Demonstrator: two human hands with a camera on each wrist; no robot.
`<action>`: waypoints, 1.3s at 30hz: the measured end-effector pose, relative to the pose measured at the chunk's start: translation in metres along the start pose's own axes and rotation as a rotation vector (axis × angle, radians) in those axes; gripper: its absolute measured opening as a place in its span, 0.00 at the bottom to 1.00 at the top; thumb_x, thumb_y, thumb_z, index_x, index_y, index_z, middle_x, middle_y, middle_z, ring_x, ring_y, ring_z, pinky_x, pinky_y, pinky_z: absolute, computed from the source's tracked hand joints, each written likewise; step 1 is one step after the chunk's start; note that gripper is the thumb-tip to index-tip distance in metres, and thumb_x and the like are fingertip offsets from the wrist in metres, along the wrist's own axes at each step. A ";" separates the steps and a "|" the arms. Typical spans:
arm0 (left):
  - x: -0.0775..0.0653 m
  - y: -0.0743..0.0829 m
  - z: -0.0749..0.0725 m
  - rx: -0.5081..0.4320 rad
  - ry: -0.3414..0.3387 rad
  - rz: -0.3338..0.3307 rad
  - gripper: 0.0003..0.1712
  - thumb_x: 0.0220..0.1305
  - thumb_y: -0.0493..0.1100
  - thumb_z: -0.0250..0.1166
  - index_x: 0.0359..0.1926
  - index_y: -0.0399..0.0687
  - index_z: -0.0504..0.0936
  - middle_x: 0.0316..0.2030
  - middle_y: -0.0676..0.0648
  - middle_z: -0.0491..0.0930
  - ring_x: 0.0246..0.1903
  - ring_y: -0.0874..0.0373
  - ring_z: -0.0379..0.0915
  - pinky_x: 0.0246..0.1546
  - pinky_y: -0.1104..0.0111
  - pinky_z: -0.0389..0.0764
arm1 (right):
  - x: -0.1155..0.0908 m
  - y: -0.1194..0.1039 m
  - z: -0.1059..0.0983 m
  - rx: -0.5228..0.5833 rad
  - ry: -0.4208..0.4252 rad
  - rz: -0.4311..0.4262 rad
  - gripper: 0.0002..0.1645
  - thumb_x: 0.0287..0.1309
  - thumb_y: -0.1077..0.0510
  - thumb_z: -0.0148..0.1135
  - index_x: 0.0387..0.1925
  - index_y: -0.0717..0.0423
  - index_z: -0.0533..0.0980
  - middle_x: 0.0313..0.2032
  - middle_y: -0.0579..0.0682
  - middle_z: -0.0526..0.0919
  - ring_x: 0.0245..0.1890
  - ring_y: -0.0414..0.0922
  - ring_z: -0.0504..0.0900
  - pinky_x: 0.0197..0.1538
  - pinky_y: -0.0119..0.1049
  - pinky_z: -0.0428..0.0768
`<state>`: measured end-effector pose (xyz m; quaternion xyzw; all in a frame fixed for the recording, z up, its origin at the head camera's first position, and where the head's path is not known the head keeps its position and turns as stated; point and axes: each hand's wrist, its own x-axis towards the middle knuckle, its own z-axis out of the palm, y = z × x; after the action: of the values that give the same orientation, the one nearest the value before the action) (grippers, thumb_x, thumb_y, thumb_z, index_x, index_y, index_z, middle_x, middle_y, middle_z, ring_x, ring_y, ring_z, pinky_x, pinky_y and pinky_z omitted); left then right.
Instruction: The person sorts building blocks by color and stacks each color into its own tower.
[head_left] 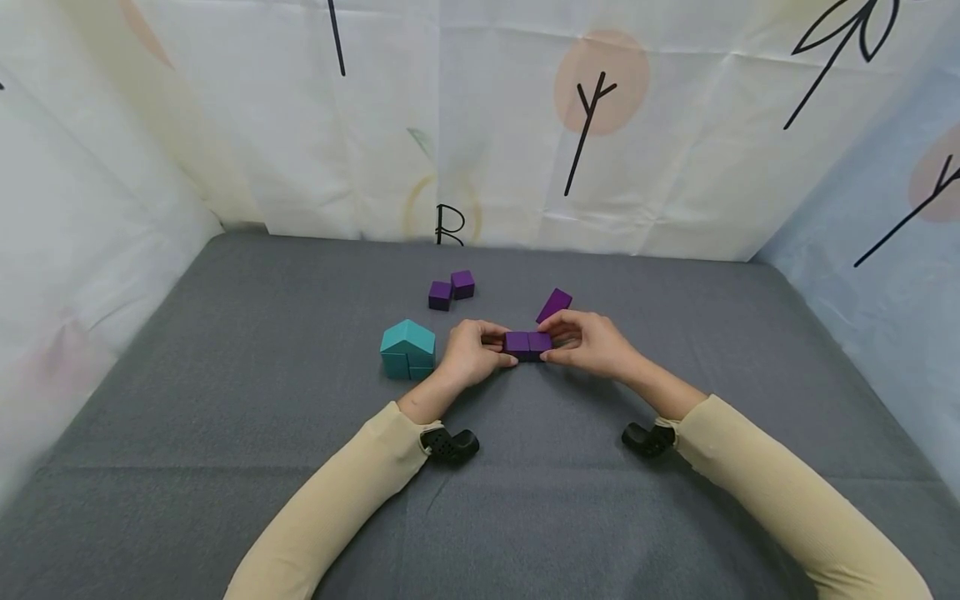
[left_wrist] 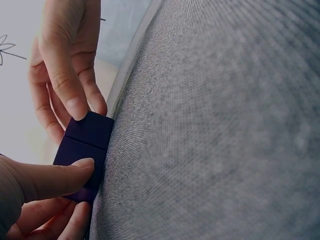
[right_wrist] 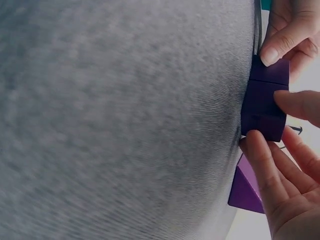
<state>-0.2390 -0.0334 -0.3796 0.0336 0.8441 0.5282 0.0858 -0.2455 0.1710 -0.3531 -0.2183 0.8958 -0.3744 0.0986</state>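
Observation:
Two purple cubes [head_left: 528, 342] lie side by side on the grey cloth, their faces meeting in a thin seam. From the left end, my left hand [head_left: 471, 352] pinches the row, thumb [left_wrist: 75, 176] on the near face and fingers behind. My right hand [head_left: 588, 343] does likewise at the other end, its thumb at the near face and fingers round the right side and back. Just beyond the right hand lies a purple triangular block [head_left: 555, 303], whose sloping side shows in the right wrist view. Part of the cubes is hidden by the fingers.
Left of my left hand stands a small teal house shape [head_left: 408, 350], a peaked block on top of smaller ones. Farther back are a purple cube [head_left: 439, 296] and another purple cube [head_left: 462, 284], set corner to corner. A printed cloth [head_left: 495, 150] hangs behind the table.

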 end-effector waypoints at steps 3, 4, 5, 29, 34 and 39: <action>0.000 0.000 0.000 0.005 -0.002 0.003 0.20 0.50 0.33 0.74 0.47 0.39 0.85 0.42 0.41 0.85 0.42 0.53 0.82 0.45 0.66 0.82 | 0.001 -0.002 0.000 -0.044 -0.007 -0.020 0.20 0.55 0.61 0.69 0.50 0.61 0.77 0.46 0.60 0.83 0.46 0.53 0.83 0.45 0.42 0.84; 0.000 -0.001 0.000 0.006 -0.002 0.005 0.19 0.50 0.33 0.74 0.47 0.39 0.85 0.42 0.41 0.85 0.42 0.53 0.82 0.45 0.66 0.82 | 0.002 -0.003 0.000 -0.051 -0.009 -0.024 0.20 0.55 0.60 0.69 0.50 0.61 0.78 0.46 0.60 0.83 0.45 0.53 0.83 0.45 0.42 0.84; 0.000 -0.001 0.000 0.008 -0.002 0.008 0.19 0.50 0.33 0.74 0.47 0.39 0.85 0.41 0.41 0.85 0.42 0.53 0.82 0.45 0.66 0.82 | 0.003 -0.004 0.000 -0.055 -0.011 -0.027 0.20 0.55 0.59 0.69 0.50 0.61 0.78 0.46 0.59 0.83 0.45 0.53 0.83 0.46 0.43 0.84; -0.001 0.003 0.002 0.004 -0.003 0.011 0.21 0.51 0.34 0.73 0.49 0.37 0.83 0.43 0.40 0.85 0.44 0.52 0.82 0.44 0.67 0.82 | 0.058 -0.035 -0.005 -0.153 0.033 0.020 0.17 0.64 0.56 0.59 0.50 0.61 0.78 0.48 0.57 0.82 0.49 0.52 0.80 0.50 0.48 0.78; -0.001 0.003 0.004 0.002 0.003 0.012 0.21 0.51 0.34 0.74 0.48 0.37 0.84 0.43 0.40 0.85 0.44 0.51 0.82 0.44 0.67 0.82 | 0.072 -0.040 -0.003 -0.160 0.006 -0.003 0.17 0.63 0.57 0.60 0.50 0.63 0.78 0.48 0.58 0.82 0.49 0.53 0.80 0.50 0.47 0.78; -0.001 0.003 0.005 0.009 0.002 0.003 0.21 0.51 0.34 0.74 0.48 0.38 0.84 0.43 0.41 0.85 0.44 0.52 0.82 0.43 0.67 0.82 | 0.085 -0.040 -0.003 -0.177 -0.009 -0.021 0.17 0.62 0.57 0.61 0.49 0.63 0.78 0.47 0.58 0.83 0.47 0.52 0.81 0.48 0.45 0.80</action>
<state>-0.2369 -0.0274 -0.3787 0.0349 0.8465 0.5246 0.0840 -0.3095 0.1087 -0.3235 -0.2374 0.9225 -0.2938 0.0791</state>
